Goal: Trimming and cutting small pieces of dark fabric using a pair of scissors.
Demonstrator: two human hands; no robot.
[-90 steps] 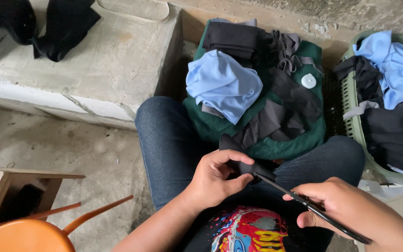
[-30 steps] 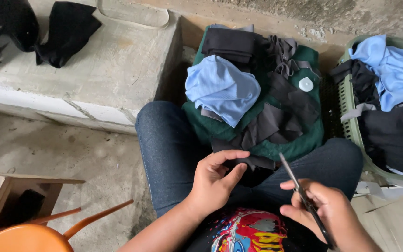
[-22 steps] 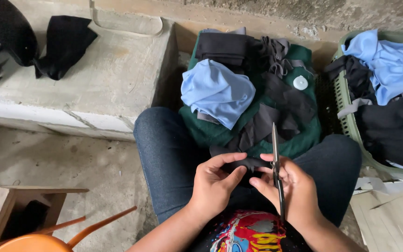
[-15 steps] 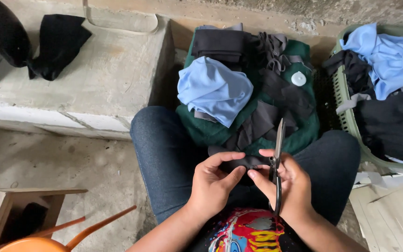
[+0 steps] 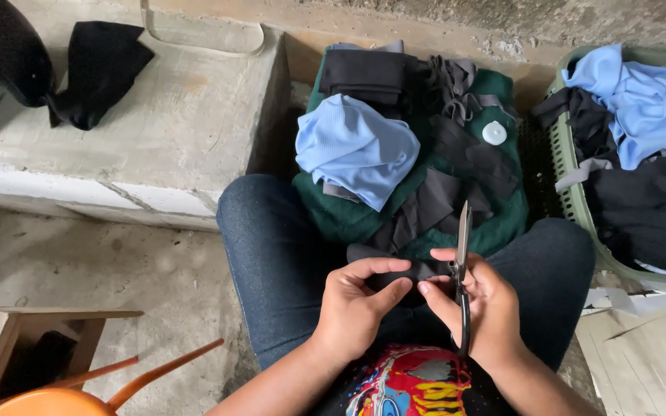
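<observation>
I sit with blue-jeaned legs apart. My left hand (image 5: 360, 304) pinches a small black cloth piece (image 5: 402, 271) between thumb and fingers. My right hand (image 5: 475, 304) holds black-handled scissors (image 5: 462, 266) upright, blades shut and pointing away from me, while its fingertips touch the same cloth piece. Just beyond my hands lies a green cloth (image 5: 348, 216) heaped with black fabric strips (image 5: 445, 189), a light blue garment (image 5: 356, 146) and a folded black cloth (image 5: 364, 73).
A green laundry basket (image 5: 572, 196) at the right holds blue and black clothes. A concrete ledge (image 5: 156, 146) at the left carries black garments (image 5: 94, 69). An orange chair (image 5: 79, 389) and a wooden piece (image 5: 9, 339) stand at the lower left. Cardboard (image 5: 641, 354) lies at the lower right.
My right hand swung the scissors from pointing sideways to upright and came in beside my left hand. Both hands now meet on the small black piece.
</observation>
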